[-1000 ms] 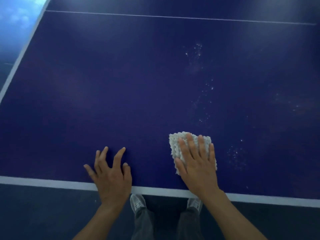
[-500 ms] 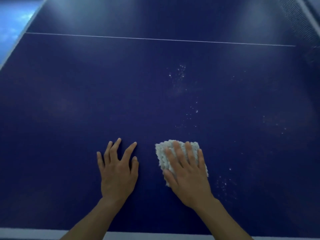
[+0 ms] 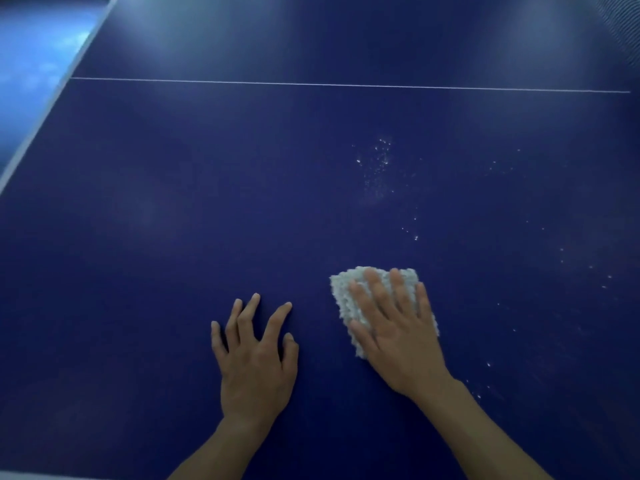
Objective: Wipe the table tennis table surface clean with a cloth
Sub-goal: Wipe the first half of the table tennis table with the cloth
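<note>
A: Largest first. What carries it all?

B: A dark blue desk point(image 3: 173, 220) fills the view. A thin white line point(image 3: 346, 85) crosses its far part, and a pale edge band runs down the left.

A: The hands?

B: The left hand point(image 3: 258, 355) lies palm down on bare desk, just beside the right. Its fingers point(image 3: 273, 323) are spread wide and hold nothing. It is likely a brace for leaning in.

A: And the other?

B: The right hand point(image 3: 398, 336) lies flat on the cloth, fingers straight and a little apart. It presses and does not pinch. I'd guess the flat palm spreads the weight so the whole pad drags evenly.

A: Where is the cloth?

B: The cloth point(image 3: 346, 299) is white and nubbly, bunched to a small pad. It lies on the desk under the right hand, on the near side, right of centre. Its edges show left of the hand and past the fingertips.

A: Dirt?

B: White specks point(image 3: 381, 157) are scattered beyond the cloth and to its right, apart from it. The wiping looks under way, with that patch not yet reached. The left side looks cleaner, though glare makes that uncertain.
</note>
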